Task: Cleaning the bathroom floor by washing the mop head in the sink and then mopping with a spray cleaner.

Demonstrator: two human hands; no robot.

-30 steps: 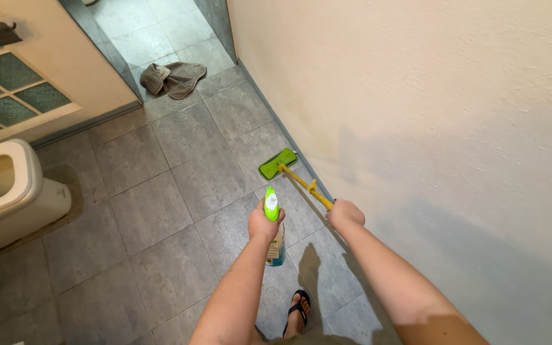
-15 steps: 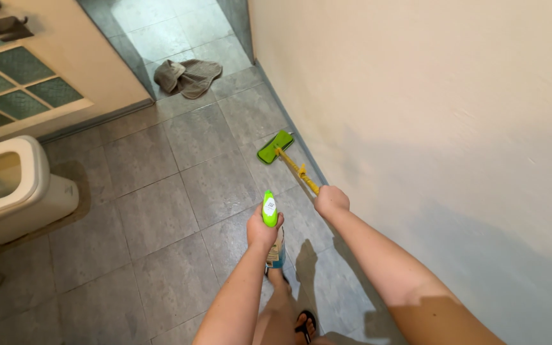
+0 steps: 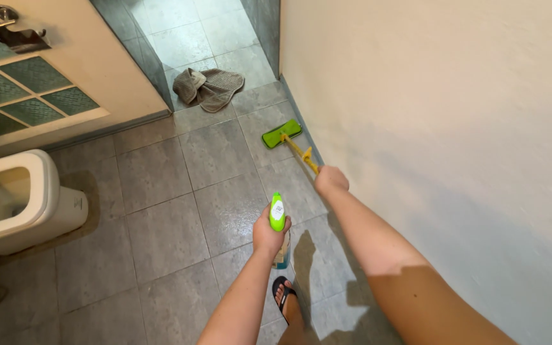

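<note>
My right hand (image 3: 330, 179) grips the yellow handle (image 3: 303, 153) of a flat mop. Its green pad (image 3: 282, 133) lies on the grey floor tiles close to the base of the cream wall, ahead of me. My left hand (image 3: 269, 236) holds a spray bottle with a bright green top (image 3: 277, 212); the bottle's body (image 3: 282, 252) hangs below my fist. My foot in a black flip-flop (image 3: 283, 295) shows under the bottle.
A crumpled grey towel (image 3: 209, 84) lies on the floor at the doorway ahead. A white toilet (image 3: 17, 201) stands at the left. A door with green glass panes (image 3: 30, 86) is at the upper left. The cream wall (image 3: 448, 115) runs along my right.
The mop pad has slid forward along the wall toward the towel, with my right arm stretching out. I have stepped forward; my left hand with the bottle has stayed in place.
</note>
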